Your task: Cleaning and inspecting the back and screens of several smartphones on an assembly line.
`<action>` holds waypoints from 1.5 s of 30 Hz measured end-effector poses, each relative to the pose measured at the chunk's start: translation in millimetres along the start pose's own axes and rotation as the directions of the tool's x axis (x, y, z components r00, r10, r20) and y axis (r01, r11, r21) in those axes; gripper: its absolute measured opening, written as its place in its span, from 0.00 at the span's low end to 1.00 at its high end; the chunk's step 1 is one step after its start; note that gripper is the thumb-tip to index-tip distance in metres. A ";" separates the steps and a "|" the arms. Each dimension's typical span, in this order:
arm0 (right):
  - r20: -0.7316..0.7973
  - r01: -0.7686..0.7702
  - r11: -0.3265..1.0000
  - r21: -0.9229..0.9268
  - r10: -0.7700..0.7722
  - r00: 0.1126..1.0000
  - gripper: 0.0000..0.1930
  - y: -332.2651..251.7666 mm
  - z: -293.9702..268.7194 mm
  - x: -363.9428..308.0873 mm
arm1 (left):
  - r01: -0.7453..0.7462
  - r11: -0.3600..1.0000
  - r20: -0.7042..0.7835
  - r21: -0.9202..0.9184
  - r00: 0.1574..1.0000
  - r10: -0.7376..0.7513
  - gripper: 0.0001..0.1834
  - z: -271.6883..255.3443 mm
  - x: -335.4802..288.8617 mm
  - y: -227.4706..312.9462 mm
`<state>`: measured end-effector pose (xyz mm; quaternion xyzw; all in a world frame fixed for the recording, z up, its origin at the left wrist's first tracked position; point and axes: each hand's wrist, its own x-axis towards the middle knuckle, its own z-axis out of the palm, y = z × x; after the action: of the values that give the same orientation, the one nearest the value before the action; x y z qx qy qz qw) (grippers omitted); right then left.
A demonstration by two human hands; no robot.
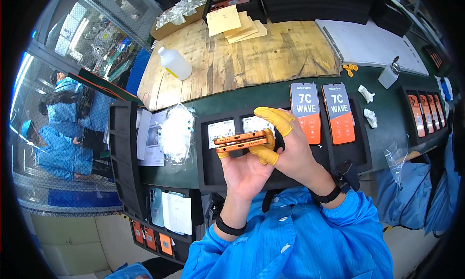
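Note:
Two orange phones point(240, 142) are held one above the other, their bottom edges with ports and speaker holes facing me. My left hand point(247, 176) is closed round them from below, yellow finger cots on its fingertips. At their right end my right hand point(296, 150) reaches in, with yellow-cotted fingers bent over and beside the phones; its exact contact is partly hidden. Beneath them sits a black foam tray point(211, 170) with white labelled pieces point(221, 128) in its slots. To the right, two phones with printed grey-and-orange front films point(306, 111) point(339, 114) lie side by side.
A white plastic bottle point(174, 64) stands on the wooden board point(271, 56). Further right are a dispenser bottle point(389, 75), loose yellow finger cots point(350, 69) and crumpled tissues point(370, 118). Clear plastic wrap point(178, 133) lies left. More phone trays point(421, 114) stand at the right.

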<state>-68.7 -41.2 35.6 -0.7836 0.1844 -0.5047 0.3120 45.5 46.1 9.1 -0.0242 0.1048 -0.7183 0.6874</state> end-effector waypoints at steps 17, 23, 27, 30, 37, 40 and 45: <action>0.032 -0.028 1.000 0.003 0.028 0.999 0.32 1.4 -0.4 -1.9 | -0.055 0.996 0.083 0.069 0.995 0.049 0.37 -5.7 0.9 2.4; 0.029 -0.040 0.999 0.006 0.040 0.999 0.32 3.4 0.4 -3.3 | -0.050 0.997 -0.001 0.054 0.999 0.050 0.39 -3.7 0.6 1.0; 0.027 -0.034 0.999 0.006 0.033 0.999 0.32 5.3 0.7 -4.8 | -0.059 0.996 -0.004 0.072 0.998 0.060 0.37 -5.2 0.4 1.0; 0.023 -0.032 0.999 0.007 0.032 0.999 0.32 5.4 0.2 -4.7 | -0.098 0.988 0.033 0.123 0.995 0.095 0.35 -3.8 0.1 -0.3; 0.073 -0.049 0.999 -0.015 0.050 0.996 0.32 5.2 -3.4 -6.5 | -0.127 0.974 0.090 0.186 0.990 0.112 0.33 -3.7 1.3 1.6; 0.184 -0.111 0.994 0.002 0.108 0.977 0.33 -0.1 -18.2 -7.2 | -0.133 0.954 0.102 0.268 0.989 0.109 0.34 -2.9 -4.1 10.1; 0.381 -0.479 0.853 0.207 0.381 0.842 0.37 -3.0 -48.8 -14.6 | -0.131 0.358 -0.021 0.925 0.921 0.390 0.33 10.8 -27.8 35.3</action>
<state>-119.2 -45.0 42.2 -0.7383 0.2259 -0.3056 0.5572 83.6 71.2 16.2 0.4563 -0.2195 -0.5358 0.6757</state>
